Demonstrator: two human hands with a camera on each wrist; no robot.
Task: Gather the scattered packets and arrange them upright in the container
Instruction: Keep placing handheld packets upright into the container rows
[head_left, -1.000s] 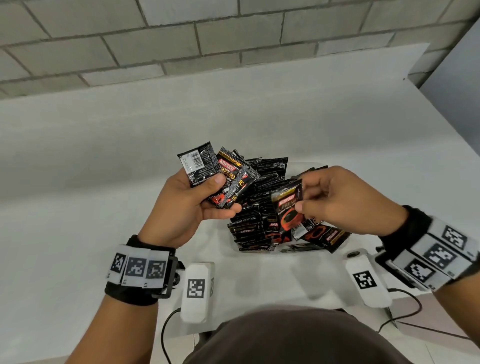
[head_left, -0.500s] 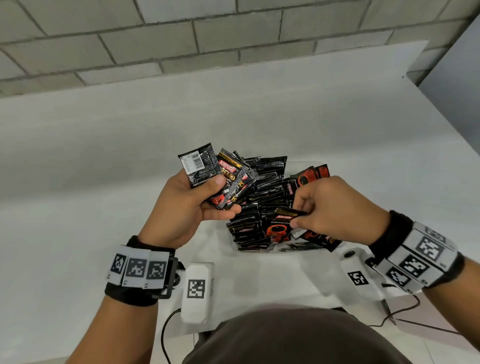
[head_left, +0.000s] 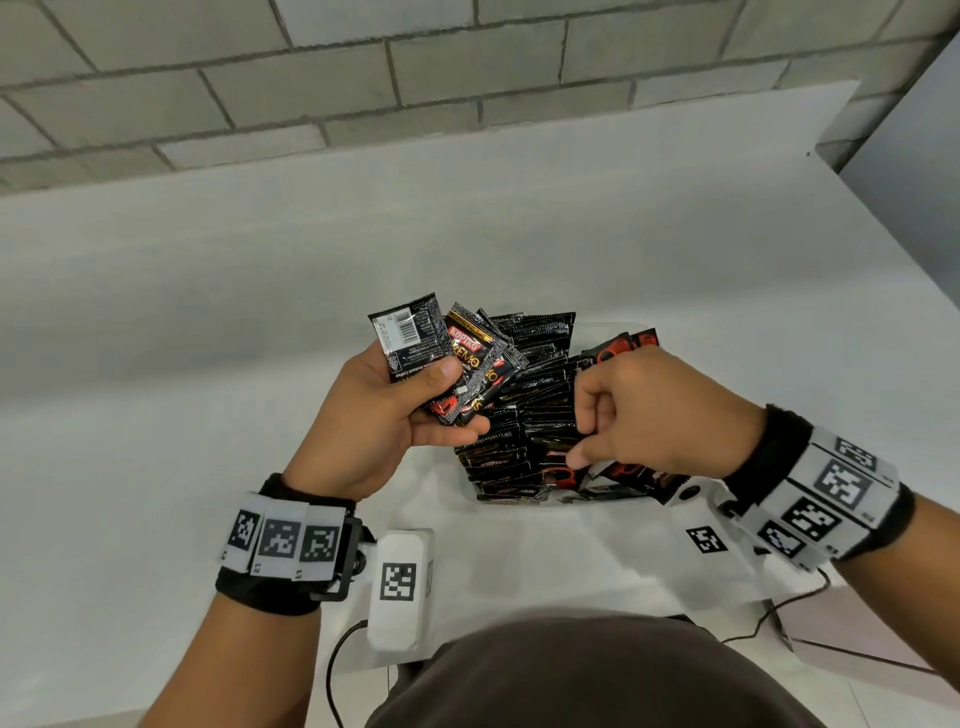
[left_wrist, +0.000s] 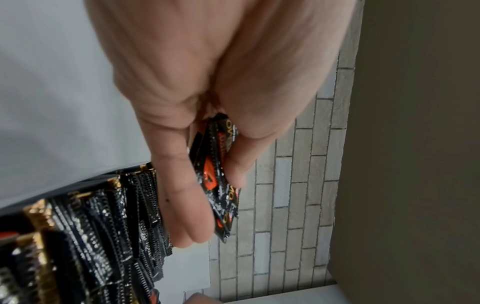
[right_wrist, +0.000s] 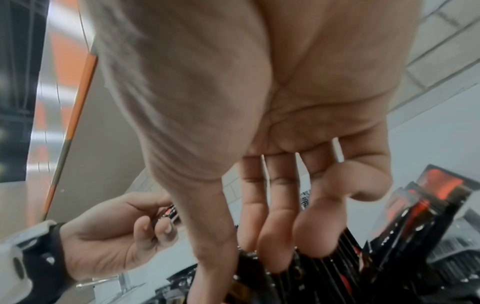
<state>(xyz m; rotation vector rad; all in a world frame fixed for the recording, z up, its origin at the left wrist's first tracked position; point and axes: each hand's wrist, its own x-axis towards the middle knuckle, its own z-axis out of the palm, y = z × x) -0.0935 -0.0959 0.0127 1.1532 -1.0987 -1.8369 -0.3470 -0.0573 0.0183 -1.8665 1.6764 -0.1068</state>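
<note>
A clear container (head_left: 609, 328) on the white table holds a dense row of black packets (head_left: 535, 395) standing on edge, also seen in the left wrist view (left_wrist: 91, 226). My left hand (head_left: 452, 400) grips a fan of several black, red and gold packets (head_left: 441, 353) just left of the container, thumb on top. My right hand (head_left: 582, 436) reaches down into the near end of the row. Its thumb and fingers pinch a black packet with an orange ring (head_left: 558, 470). More packets (head_left: 626, 345) lean at the container's right side behind this hand.
White table (head_left: 260, 364) runs back to a grey block wall (head_left: 467, 78). White marker pods (head_left: 400, 587) hang from both wrists, with a cable (head_left: 337, 660) at the table's near edge. A grey panel (head_left: 924, 156) stands at the right.
My right hand has dropped from above the container down and left into the row, taking the orange-ring packet with it. The left hand and its fan have stayed put.
</note>
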